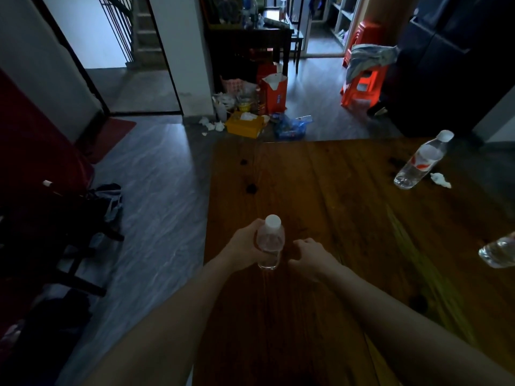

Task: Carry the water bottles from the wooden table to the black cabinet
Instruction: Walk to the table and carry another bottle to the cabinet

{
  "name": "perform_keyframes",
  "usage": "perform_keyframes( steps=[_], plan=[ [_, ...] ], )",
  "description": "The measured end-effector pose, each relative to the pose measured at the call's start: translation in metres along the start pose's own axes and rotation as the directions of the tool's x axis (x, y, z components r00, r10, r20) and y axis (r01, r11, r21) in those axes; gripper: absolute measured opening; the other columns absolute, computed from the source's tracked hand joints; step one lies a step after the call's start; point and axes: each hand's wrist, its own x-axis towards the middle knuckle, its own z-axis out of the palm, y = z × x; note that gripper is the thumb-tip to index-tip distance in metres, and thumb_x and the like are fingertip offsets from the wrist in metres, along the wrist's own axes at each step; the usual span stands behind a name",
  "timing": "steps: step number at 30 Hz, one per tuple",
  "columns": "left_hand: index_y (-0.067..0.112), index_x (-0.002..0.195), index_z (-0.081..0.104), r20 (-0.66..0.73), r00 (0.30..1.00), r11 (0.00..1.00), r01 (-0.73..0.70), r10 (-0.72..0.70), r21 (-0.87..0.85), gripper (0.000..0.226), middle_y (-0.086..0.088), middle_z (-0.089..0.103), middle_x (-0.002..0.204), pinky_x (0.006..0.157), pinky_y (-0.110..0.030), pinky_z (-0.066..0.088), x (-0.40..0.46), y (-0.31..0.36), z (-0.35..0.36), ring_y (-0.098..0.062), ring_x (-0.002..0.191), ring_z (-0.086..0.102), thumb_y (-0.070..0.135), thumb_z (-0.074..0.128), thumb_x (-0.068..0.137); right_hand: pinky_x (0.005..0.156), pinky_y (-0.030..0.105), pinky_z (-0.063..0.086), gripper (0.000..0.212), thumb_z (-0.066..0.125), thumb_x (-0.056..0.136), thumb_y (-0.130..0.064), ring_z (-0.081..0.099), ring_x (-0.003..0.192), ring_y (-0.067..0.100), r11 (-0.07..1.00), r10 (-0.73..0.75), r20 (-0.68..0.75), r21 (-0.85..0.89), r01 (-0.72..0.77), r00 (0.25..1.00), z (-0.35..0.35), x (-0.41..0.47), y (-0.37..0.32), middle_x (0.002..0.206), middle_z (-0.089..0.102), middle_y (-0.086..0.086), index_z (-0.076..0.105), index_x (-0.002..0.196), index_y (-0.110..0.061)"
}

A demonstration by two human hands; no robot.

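Water bottles were mostly unmoved: one (269, 242) stood clamped in the left hand's (245, 242) fingers over the wooden surface (348, 218), two others (422, 160) (498, 252) remained there. Right hand (308, 256) hovered beside, fingers loosely curled, empty.

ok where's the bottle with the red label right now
In the head view the bottle with the red label stands on the wooden table at its far right, beside a crumpled tissue.
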Motion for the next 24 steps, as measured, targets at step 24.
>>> perform_keyframes(
  steps=[24],
  plan=[
    [0.025,0.135,0.058,-0.19,0.897,0.916,-0.378,0.398,0.134,0.071,0.016,0.069,0.124,0.095,-0.024,0.054,-0.092,0.12,-0.076,0.002,0.114,0.065,0.04,0.09,0.073,0.073,0.038,0.058,0.041,0.044,0.098,-0.031,0.071,0.098,0.03,-0.25,-0.281,0.279,0.903,-0.351,0.918,-0.016,-0.08,-0.034,0.11,0.071,0.019,0.056,0.123,0.0]
  ],
)
